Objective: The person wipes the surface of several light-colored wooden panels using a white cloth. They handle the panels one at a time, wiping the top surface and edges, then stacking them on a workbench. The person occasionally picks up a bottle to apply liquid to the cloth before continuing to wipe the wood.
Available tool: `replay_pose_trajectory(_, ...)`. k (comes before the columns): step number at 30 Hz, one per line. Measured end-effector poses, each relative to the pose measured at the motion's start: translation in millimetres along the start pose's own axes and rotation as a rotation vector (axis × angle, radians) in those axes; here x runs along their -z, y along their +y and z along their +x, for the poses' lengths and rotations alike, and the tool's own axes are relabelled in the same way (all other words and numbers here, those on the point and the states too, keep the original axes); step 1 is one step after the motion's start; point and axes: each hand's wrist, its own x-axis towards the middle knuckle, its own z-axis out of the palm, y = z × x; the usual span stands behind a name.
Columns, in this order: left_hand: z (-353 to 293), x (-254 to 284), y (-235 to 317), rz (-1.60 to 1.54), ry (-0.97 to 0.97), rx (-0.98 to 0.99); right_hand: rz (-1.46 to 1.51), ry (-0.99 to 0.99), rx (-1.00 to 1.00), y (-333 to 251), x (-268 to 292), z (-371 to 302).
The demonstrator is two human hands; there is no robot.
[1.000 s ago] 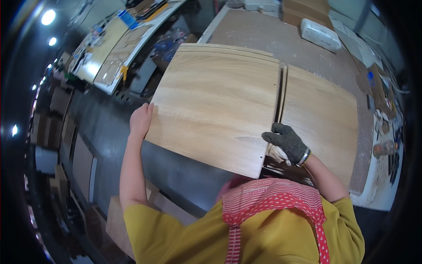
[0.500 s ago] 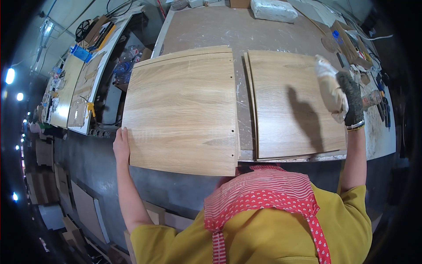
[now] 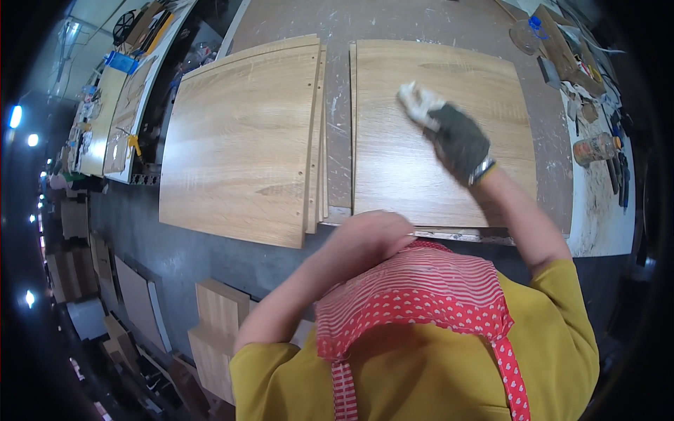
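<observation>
My right hand (image 3: 460, 144), in a dark work glove, grips a crumpled white cloth (image 3: 419, 102). The cloth is over the wood-grain panel (image 3: 449, 189) on the right side of the bench; motion blurs the hand somewhat. My bare left hand (image 3: 386, 228) is bent inward at the bench's front edge, close to the front of the red and white apron (image 3: 421, 277), its fingers mostly hidden. Left of it lies a stack of wood-grain panels (image 3: 239, 140), its top one with small dark holes along the right edge and overhanging the bench front.
The brown worktop (image 3: 295, 24) carries scuffs and white marks. On the right are a cardboard box (image 3: 579, 63) of odds and ends, a clear jar (image 3: 595, 149) and dark-handled tools (image 3: 621, 175). Boards (image 3: 217, 351) stand on the floor at lower left. A second bench (image 3: 116, 112) is at left.
My left hand has left the left panel's edge and come in before my body. The right hand has swept the cloth leftward across the right panel. The view has shifted.
</observation>
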Motion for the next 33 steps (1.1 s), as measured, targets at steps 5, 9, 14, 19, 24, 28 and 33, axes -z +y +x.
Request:
replay_pose_trajectory(5, 56.1, -96.3, -63.1, 0.290, -0.046, -0.068, 0.368, -0.352, 0.100, -29.0, -43.2, 24.0)
replay_pose_trajectory(9, 69.0, -105.1, -59.1, 0.476, -0.085, 0.078, 0.453, -0.629, 0.308, -54.6, -66.6, 72.6)
replay_pose_trajectory(14, 89.3, -105.3, -70.6, 0.413, -0.021, -0.078, 0.284, 0.024, 0.019, 44.5, -107.3, 154.2)
replay_pose_trajectory(19, 111.4, -60.7, -105.8, 0.709, 0.230, 0.193, 0.204, -0.345, 0.035, 22.6, -109.0, 161.4)
replay_pose_trajectory(24, 124.9, -55.2, -96.3, 0.685, 0.140, 0.297, 0.176, 0.125, -0.256, 109.1, -113.2, 189.8)
replay_pose_trajectory(28, 123.3, -54.7, -97.7, 0.738, 0.125, 0.397, 0.167, -0.327, -0.248, 46.0, -57.7, 181.8)
replay_pose_trajectory(33, 126.0, -59.3, -98.2, 0.811, 0.089, 0.360, 0.265, 0.347, -0.481, 265.4, -36.9, 52.7)
